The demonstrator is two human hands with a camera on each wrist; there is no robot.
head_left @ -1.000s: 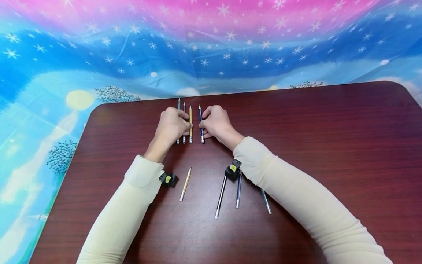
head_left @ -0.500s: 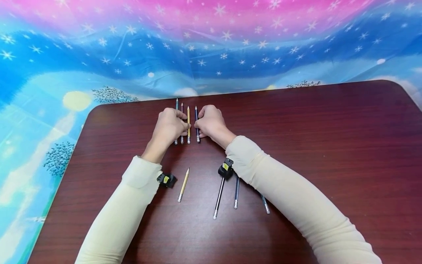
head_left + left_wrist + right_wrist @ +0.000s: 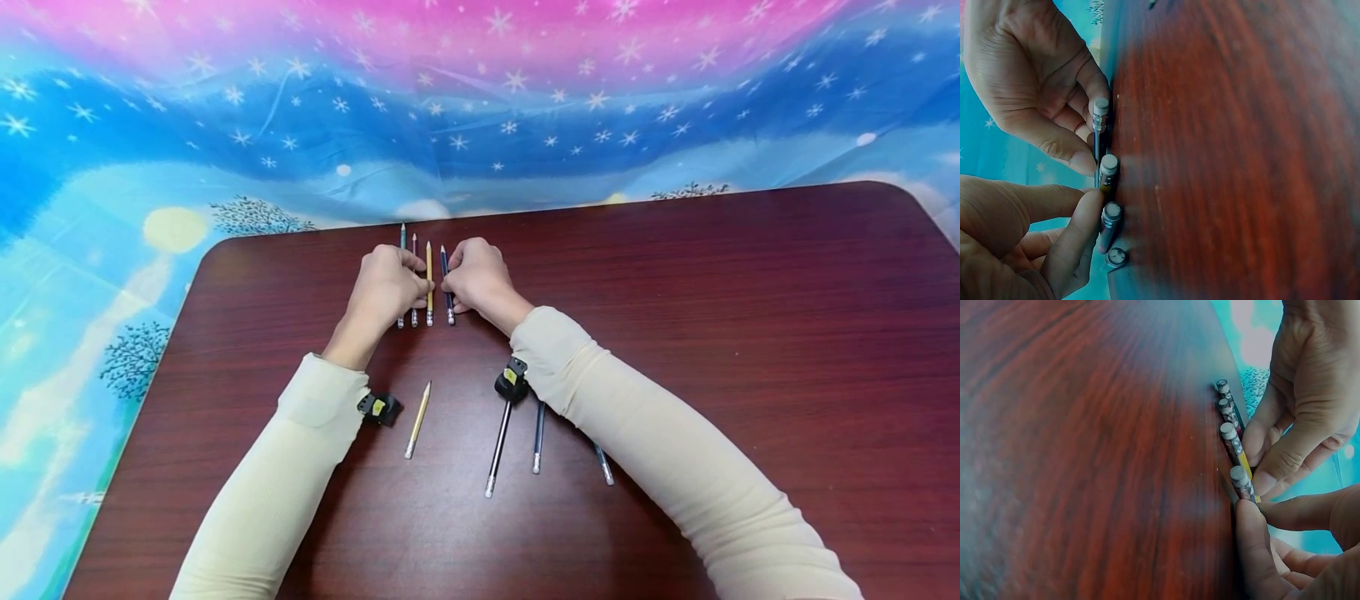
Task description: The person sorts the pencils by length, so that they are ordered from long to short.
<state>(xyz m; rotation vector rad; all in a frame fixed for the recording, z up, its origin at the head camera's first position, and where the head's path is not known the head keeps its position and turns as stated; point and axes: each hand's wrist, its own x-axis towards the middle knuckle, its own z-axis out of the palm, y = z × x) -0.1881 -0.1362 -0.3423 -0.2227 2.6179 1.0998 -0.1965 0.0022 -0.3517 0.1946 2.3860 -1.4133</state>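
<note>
In the head view, a row of upright-pointing pencils lies near the table's far edge. My left hand point(image 3: 386, 283) pinches the yellow pencil point(image 3: 429, 257), thumb on its right side. Left of it lie a maroon pencil point(image 3: 414, 242) and a green pencil point(image 3: 402, 233), both partly covered by that hand. A dark blue pencil point(image 3: 444, 260) is pinched between thumb and fingers of my right hand point(image 3: 480, 275), just right of the yellow one and leaning slightly left at its tip. Eraser ends of the row face the wrist cameras, the dark blue pencil's eraser point(image 3: 1239, 474) nearest in the right wrist view.
Closer to me on the wooden table point(image 3: 712, 333) lie a short yellow pencil point(image 3: 418, 421), a black-and-white striped pencil point(image 3: 498, 450), a dark pencil point(image 3: 538, 437) and another dark pencil point(image 3: 603, 465) partly under the right sleeve. A snowflake-patterned cloth point(image 3: 480, 108) hangs behind.
My right hand has brought the dark blue pencil left, closer to the yellow one, and its tip has swung slightly left. The left hand keeps its place on the yellow pencil.
</note>
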